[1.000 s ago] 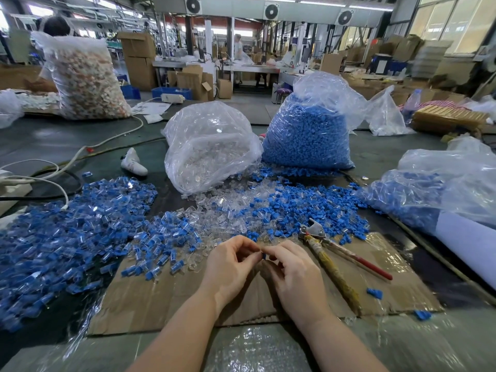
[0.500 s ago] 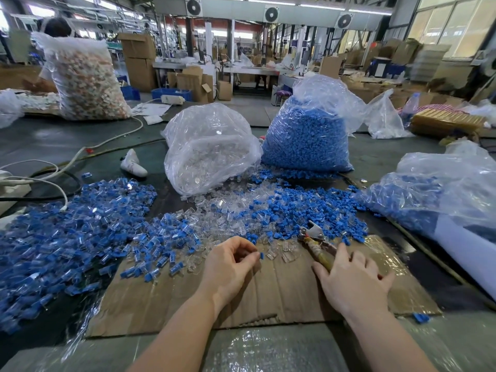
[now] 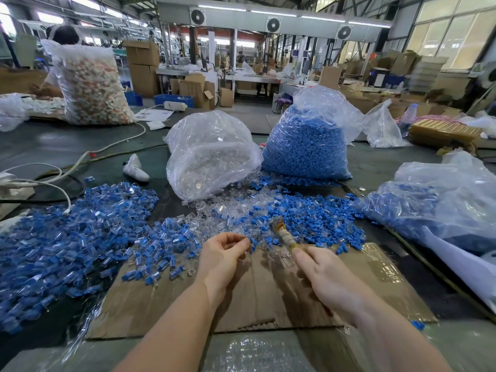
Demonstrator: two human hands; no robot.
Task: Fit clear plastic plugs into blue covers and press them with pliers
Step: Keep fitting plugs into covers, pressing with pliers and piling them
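My left hand [image 3: 224,253] pinches a small blue cover with a clear plug [image 3: 251,241] at its fingertips, above the cardboard sheet [image 3: 257,304]. My right hand [image 3: 326,269] grips the pliers [image 3: 281,232] by their tape-wrapped handle and holds them lifted, the tool blurred and pointing away toward the pile. Loose blue covers [image 3: 308,218] and clear plugs [image 3: 228,208] lie mixed just beyond both hands. A wide spread of assembled blue-and-clear pieces [image 3: 67,234] covers the left of the table.
A bag of clear plugs [image 3: 212,157] and a bag of blue covers [image 3: 308,146] stand behind the pile. Another bag with blue pieces [image 3: 434,205] lies at right. White cables [image 3: 53,181] run at left. A person sits behind a large bag [image 3: 91,84] far left.
My right hand left the small piece, reached to the pliers on the cardboard, took hold of them and lifted them. My left hand stayed put with the piece.
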